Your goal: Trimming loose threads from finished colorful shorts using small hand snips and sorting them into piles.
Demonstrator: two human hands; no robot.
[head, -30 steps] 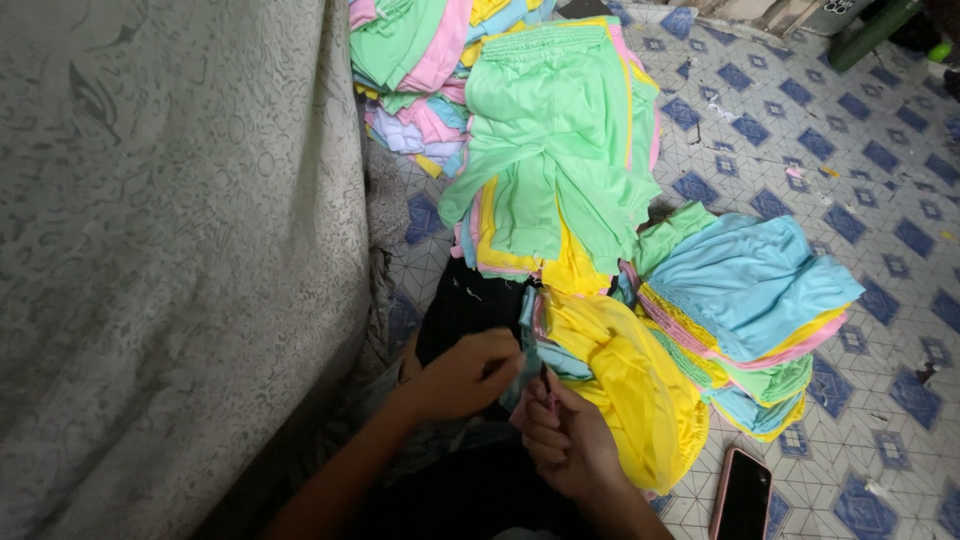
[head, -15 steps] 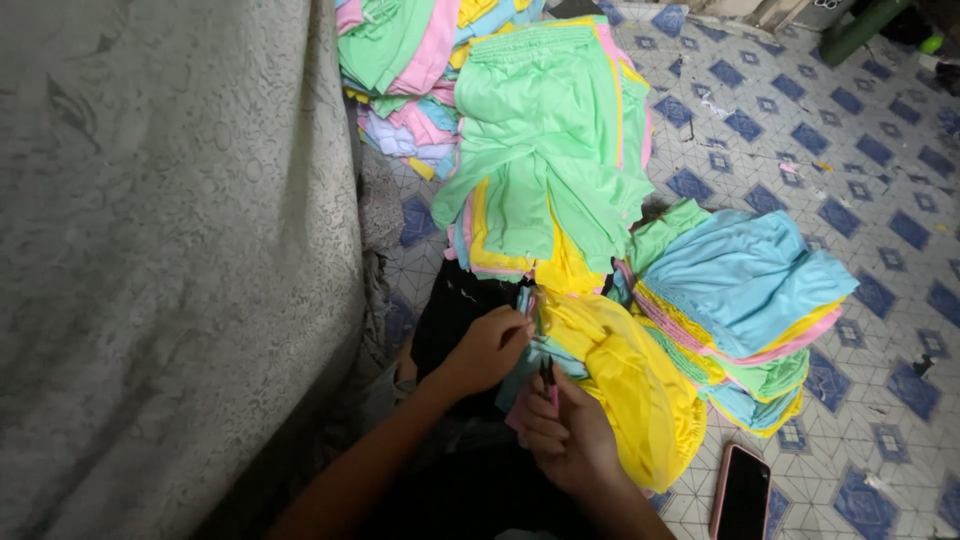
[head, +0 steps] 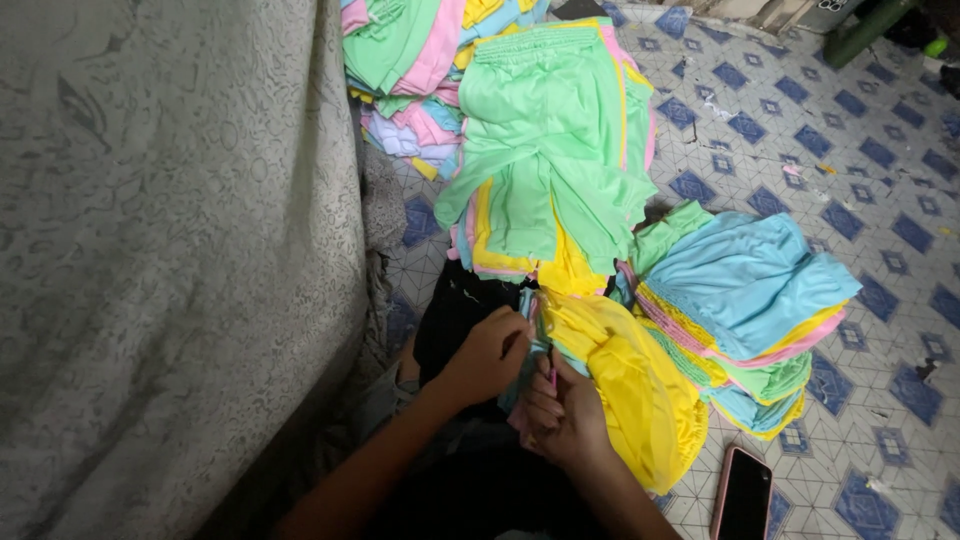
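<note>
A yellow pair of shorts (head: 640,385) lies bunched across my lap. My left hand (head: 487,352) pinches the light blue fabric edge (head: 527,305) beside it, fingers closed on the cloth. My right hand (head: 562,415) sits just below and holds a small pink tool (head: 552,377) against the same edge. Both hands touch the garment and almost meet. What the tool's tip does is hidden by my fingers.
A stack of green and yellow shorts (head: 555,150) lies ahead, another pastel pile (head: 420,60) behind it, and a blue-topped pile (head: 745,300) at right. A phone (head: 742,493) rests on the patterned tile floor (head: 850,170). Grey patterned cloth (head: 160,250) fills the left.
Both hands have stayed on the garment's edge with small finger shifts. The view has moved slightly, so the piles sit a little lower in the frame.
</note>
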